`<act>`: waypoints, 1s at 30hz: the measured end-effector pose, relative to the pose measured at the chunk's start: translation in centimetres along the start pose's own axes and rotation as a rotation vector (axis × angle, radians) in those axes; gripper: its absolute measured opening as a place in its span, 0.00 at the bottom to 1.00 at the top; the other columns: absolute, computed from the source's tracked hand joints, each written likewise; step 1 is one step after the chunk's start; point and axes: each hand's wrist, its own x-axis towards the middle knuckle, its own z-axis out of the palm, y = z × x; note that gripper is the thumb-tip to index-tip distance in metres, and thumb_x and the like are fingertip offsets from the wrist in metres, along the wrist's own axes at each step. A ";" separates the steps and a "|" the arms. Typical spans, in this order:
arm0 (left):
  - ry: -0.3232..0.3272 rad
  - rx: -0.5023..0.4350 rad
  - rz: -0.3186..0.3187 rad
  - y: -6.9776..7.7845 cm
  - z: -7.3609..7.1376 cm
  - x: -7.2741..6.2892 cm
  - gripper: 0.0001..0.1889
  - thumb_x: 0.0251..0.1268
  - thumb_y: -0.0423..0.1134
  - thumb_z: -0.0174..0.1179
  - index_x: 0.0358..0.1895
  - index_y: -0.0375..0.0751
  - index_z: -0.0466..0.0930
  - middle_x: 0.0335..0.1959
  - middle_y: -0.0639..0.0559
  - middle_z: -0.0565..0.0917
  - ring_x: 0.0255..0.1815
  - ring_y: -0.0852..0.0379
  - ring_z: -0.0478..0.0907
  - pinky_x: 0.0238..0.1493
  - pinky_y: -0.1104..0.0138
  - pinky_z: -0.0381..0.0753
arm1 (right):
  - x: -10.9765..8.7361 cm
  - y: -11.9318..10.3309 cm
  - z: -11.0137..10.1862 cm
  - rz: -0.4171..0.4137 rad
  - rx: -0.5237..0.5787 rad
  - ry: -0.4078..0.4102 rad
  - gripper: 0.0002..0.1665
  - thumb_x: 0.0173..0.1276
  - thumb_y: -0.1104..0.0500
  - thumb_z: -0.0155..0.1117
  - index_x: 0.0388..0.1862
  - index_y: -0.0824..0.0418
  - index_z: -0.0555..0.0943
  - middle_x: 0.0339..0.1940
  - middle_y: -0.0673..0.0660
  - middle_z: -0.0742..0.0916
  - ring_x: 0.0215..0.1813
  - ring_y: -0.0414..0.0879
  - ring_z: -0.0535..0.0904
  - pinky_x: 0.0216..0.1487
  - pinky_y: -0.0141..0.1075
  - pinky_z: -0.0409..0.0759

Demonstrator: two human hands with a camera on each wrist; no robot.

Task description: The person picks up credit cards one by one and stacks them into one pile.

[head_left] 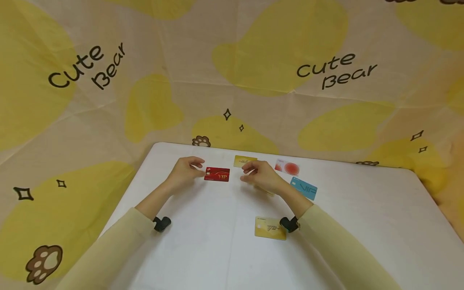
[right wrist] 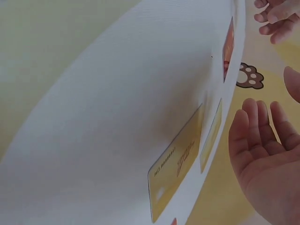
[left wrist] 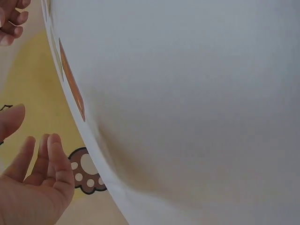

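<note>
A red card [head_left: 216, 174] lettered VIP lies flat on the white table, between the two hands. My left hand [head_left: 185, 171] is at its left edge, thumb and fingers loosely bent and apart with nothing held, as the left wrist view shows. To the right, my right hand [head_left: 264, 176] hovers over a gold card [head_left: 267, 192] and hides most of it. Its fingers [right wrist: 255, 126] are relaxed, with nothing between them and the thumb. Behind that hand, another gold card [head_left: 243, 160] is partly covered by the fingertips.
A white card with a red circle [head_left: 287, 167] and a blue card [head_left: 303, 188] lie right of the right hand. Nearer the front is a gold card [head_left: 270, 228], overlapped by the black wrist camera [head_left: 289, 224]. A yellow patterned cloth [head_left: 261, 129] hangs behind the table.
</note>
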 end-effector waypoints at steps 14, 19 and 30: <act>-0.109 0.057 -0.078 -1.4 -0.3 2.3 0.30 0.61 0.31 0.73 0.68 0.33 0.78 0.57 0.38 0.83 0.56 0.43 0.78 0.58 0.57 0.78 | 2.9 -0.4 0.8 0.066 0.057 -0.076 0.33 0.66 0.57 0.78 0.67 0.66 0.79 0.60 0.61 0.84 0.53 0.51 0.83 0.49 0.39 0.84; -0.138 0.065 -0.085 -1.5 -0.2 2.9 0.31 0.59 0.30 0.73 0.68 0.32 0.77 0.58 0.37 0.83 0.58 0.43 0.77 0.62 0.54 0.76 | 3.6 -0.7 1.2 0.091 0.075 -0.093 0.32 0.65 0.59 0.78 0.66 0.66 0.79 0.60 0.60 0.84 0.53 0.50 0.82 0.48 0.40 0.84; -0.146 0.109 -0.104 -1.7 0.1 3.7 0.29 0.58 0.30 0.74 0.64 0.27 0.78 0.51 0.39 0.81 0.51 0.46 0.75 0.56 0.60 0.75 | 4.7 -0.6 2.8 0.146 0.073 -0.092 0.32 0.63 0.62 0.79 0.64 0.66 0.81 0.54 0.58 0.85 0.54 0.49 0.77 0.47 0.33 0.76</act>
